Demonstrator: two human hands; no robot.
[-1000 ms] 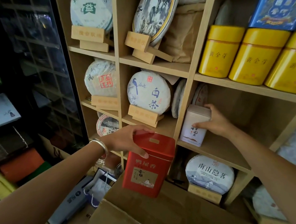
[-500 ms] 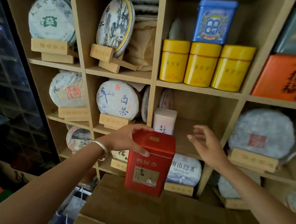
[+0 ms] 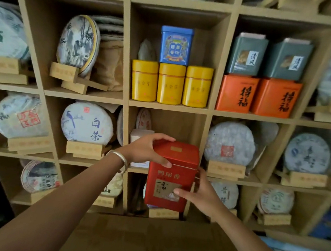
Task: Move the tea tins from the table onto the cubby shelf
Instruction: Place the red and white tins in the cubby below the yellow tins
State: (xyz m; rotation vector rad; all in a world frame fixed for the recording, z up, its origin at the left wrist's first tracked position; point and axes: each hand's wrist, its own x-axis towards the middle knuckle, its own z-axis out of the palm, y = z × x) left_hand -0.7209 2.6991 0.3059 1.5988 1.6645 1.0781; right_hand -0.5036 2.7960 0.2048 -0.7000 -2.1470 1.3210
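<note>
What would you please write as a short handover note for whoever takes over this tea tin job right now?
Left hand: gripping the lid end of the red tin.
Right hand: holding the tin's lower right side.
The tin is upright, in the air, in front of the middle cubby, not set down.
Done: a white tin stands in that cubby at the left.
Left: set the red tin in the free space to its right. No table or other tins in view.
</note>
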